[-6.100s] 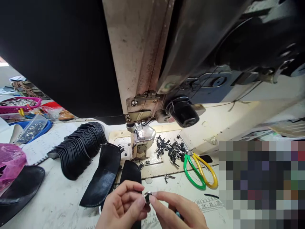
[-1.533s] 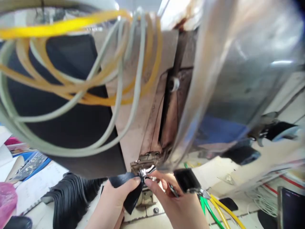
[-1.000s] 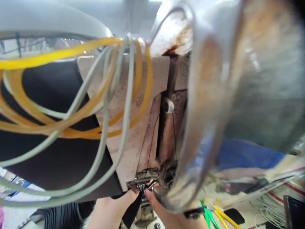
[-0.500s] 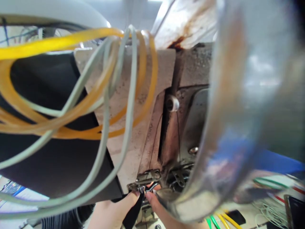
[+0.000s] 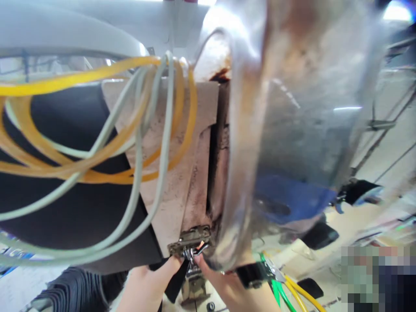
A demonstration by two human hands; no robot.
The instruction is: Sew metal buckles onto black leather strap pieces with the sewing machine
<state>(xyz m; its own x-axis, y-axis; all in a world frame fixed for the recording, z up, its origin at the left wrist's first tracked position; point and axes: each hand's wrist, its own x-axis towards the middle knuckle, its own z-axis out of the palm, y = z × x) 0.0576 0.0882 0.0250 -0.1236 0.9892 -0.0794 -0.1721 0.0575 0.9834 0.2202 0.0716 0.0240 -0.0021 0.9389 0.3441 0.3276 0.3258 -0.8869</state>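
Observation:
My left hand (image 5: 146, 281) reaches in from the bottom, thumb and fingers closed at a small metal fixture (image 5: 191, 238) at the foot of a worn machine. Facing it, my right hand (image 5: 224, 277) has its fingertips pinched at the same spot. Small shiny metal pieces (image 5: 187, 254) show between the fingertips, too small to name. Beside my left thumb a black strip (image 5: 177, 279) slants down. What either hand grips is mostly hidden by the fingers.
Yellow and pale green tubes (image 5: 164, 151) loop across the left, close to the camera. A curved clear guard (image 5: 242, 143) stands on the right. Pliers with green and yellow handles (image 5: 274, 271) lie at the lower right on a pale table (image 5: 347, 216).
The view has turned to the right, so the clear guard and the machine appear farther left. Both hands stay at the metal fixture, with little visible shift of the fingers.

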